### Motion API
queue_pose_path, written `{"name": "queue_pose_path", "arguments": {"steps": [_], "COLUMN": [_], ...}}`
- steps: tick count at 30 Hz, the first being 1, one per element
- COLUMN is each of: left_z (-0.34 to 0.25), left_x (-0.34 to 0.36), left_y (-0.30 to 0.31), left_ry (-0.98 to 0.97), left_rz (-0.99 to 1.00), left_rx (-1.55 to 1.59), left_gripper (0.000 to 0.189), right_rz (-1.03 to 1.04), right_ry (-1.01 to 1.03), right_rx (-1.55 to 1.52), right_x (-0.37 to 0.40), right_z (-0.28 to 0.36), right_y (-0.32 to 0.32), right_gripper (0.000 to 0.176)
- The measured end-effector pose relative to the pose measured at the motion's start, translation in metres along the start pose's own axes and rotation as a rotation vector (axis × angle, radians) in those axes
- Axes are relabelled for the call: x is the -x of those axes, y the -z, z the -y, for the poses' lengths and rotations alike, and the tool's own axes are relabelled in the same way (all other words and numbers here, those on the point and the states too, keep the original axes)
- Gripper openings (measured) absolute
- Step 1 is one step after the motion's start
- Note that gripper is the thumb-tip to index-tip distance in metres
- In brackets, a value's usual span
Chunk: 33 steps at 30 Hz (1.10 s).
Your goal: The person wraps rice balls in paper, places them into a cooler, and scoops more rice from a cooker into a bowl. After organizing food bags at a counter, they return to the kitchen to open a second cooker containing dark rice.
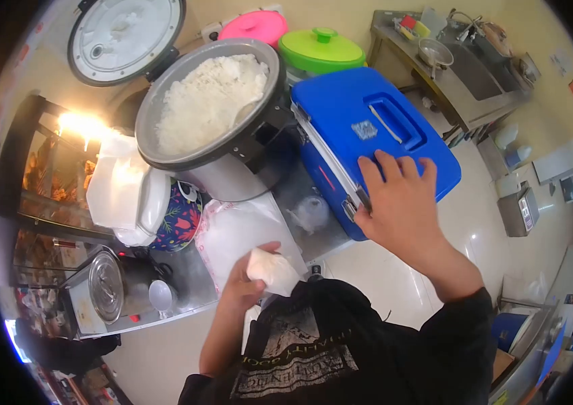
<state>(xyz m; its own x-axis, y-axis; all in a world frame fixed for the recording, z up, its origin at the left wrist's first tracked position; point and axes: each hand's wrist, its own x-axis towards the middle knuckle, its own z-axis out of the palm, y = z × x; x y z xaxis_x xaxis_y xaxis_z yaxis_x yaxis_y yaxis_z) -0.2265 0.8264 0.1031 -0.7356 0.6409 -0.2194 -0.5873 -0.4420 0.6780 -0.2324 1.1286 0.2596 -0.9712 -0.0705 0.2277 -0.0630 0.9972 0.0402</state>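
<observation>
A small white paper-wrapped packet (273,271) is in my left hand (242,283), fingers closed around it close to my shirt; what is inside does not show. My right hand (401,202) grips the lid of a blue cooler box (340,101), fingers bent over the top and thumb at the front edge by a metal latch. The lid looks down on the box, with a pale rim along its edge. Left of the cooler stands a large cooker pot (232,169) heaped with white rice (215,98), its lid (128,37) swung up.
A stack of white wrapping sheets (249,233) lies on the metal counter below the pot. A clear plastic bag (310,212) sits beside it. White foam boxes (121,192) lean near a lit food cabinet (50,169). Green-lidded (323,47) and pink-lidded (254,25) containers stand behind.
</observation>
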Motion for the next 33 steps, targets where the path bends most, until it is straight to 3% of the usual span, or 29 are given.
{"name": "queue_pose_path", "arguments": {"steps": [6, 10, 12, 13, 14, 17, 22, 26, 33], "left_z": [-0.088, -0.133, -0.137, -0.125, -0.116, -0.042, 0.044, 0.059, 0.057], "left_x": [-0.055, -0.126, -0.179, -0.205, -0.23, -0.295, -0.346, -0.345, -0.353], "left_y": [-0.083, -0.159, -0.187, -0.199, -0.21, -0.206, -0.184, -0.156, -0.155], "left_ry": [-0.125, -0.311, -0.381, -0.345, -0.436, -0.172, -0.068, -0.131, -0.367], "left_rz": [0.037, 0.236, 0.452, 0.517, 0.657, 0.903, 1.202, 1.141, 1.306], "left_rx": [-0.463, -0.934, -1.252, -1.254, -1.509, -1.525, -1.529, -1.534, -1.668], "left_gripper": [0.095, 0.072, 0.06, 0.057, 0.057, 0.061, 0.046, 0.047, 0.049], "right_rz": [-0.406, -0.569, -0.553, -0.548, -0.688, -0.725, -0.744, -0.75, -0.754], "right_ry": [-0.08, -0.054, -0.212, -0.289, -0.245, -0.167, -0.049, 0.034, 0.184], "right_rx": [-0.019, -0.03, -0.143, -0.198, -0.112, -0.122, -0.154, -0.181, -0.222], "right_x": [-0.02, -0.036, -0.038, -0.041, -0.042, -0.044, -0.043, -0.045, -0.054], "right_z": [-0.071, -0.147, -0.161, -0.164, -0.163, -0.18, -0.195, -0.202, -0.208], "right_y": [0.069, 0.071, 0.071, 0.069, 0.06, 0.055, 0.054, 0.052, 0.046], "right_gripper": [0.036, 0.027, 0.026, 0.026, 0.025, 0.024, 0.022, 0.021, 0.02]}}
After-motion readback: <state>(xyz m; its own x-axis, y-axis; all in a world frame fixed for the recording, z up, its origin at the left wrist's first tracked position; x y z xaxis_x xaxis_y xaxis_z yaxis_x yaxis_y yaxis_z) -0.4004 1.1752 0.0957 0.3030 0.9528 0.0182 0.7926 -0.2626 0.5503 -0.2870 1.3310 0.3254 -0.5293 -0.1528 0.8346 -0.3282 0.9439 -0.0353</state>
